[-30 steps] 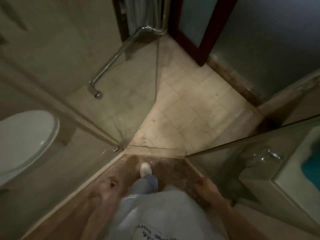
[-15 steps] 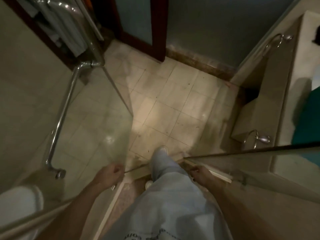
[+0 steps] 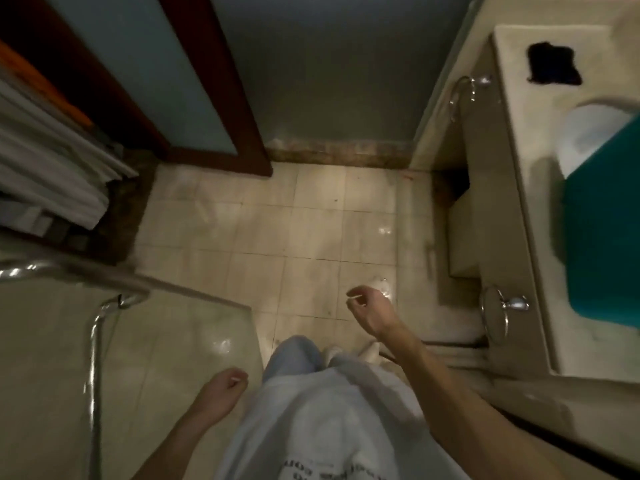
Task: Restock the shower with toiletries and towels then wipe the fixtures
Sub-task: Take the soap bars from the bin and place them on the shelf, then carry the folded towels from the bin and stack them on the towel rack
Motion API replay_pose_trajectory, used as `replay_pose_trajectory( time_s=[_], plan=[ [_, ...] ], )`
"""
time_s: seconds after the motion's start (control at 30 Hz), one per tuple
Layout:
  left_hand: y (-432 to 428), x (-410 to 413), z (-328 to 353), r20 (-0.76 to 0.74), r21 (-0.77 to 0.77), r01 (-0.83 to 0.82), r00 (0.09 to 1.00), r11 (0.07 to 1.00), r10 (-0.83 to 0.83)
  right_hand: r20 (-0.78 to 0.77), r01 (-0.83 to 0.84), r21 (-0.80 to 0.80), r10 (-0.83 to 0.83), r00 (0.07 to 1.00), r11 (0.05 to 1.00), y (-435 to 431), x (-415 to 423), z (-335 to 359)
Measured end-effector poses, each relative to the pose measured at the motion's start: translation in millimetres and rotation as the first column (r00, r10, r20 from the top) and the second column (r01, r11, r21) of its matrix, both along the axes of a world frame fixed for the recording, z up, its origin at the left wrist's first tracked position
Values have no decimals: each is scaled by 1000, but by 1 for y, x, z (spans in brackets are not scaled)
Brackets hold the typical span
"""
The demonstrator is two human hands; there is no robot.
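Note:
I stand at the shower doorway, looking down at the tiled floor [image 3: 311,230]. My left hand [image 3: 225,382] hangs loosely curled beside the edge of the glass shower door [image 3: 194,327] and holds nothing. My right hand [image 3: 370,306] is raised over the floor with relaxed, slightly curled fingers, also holding nothing. A chrome handle bar [image 3: 93,358] runs down the glass door. Folded white towels [image 3: 52,168] are stacked at the left. On the vanity counter [image 3: 519,188] at the right lie a teal item [image 3: 606,230], a white item [image 3: 588,133] and a black item [image 3: 550,64].
A dark wooden door frame [image 3: 228,98] and a grey wall stand ahead. Two chrome towel rings [image 3: 498,313] [image 3: 467,88] hang on the vanity's front. My legs in light trousers and a white shoe [image 3: 367,351] are below me.
I have stepped forward out of the shower and the view has swung right. My left hand has let go of the glass door's edge; my right hand has lifted off the other glass panel.

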State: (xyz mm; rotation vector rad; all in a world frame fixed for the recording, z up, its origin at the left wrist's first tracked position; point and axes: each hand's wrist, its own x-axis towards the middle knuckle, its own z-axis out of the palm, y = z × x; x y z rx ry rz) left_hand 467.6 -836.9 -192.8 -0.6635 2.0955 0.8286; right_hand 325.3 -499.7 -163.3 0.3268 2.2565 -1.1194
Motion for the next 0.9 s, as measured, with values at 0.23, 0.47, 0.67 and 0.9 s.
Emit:
replay_pose_trajectory(
  time_s=[0.23, 0.47, 0.67, 0.9],
  plan=[
    [24, -162, -24, 19, 89, 207, 978, 974, -210, 127, 261, 100, -272, 954, 960, 44, -7, -28],
    [115, -343, -2, -80, 179, 462, 887, 868, -456, 235, 505, 254, -559, 795, 825, 59, 27, -46],
    [263, -484, 71, -377, 221, 699, 705, 680, -601, -43, 866, 40, -865, 499, 498, 79, -21, -4],
    [459, -516, 161, -667, 240, 918, 392, 315, -634, -650, 945, -261, -760, -22, 196, 183, -105, 126]
  ],
)
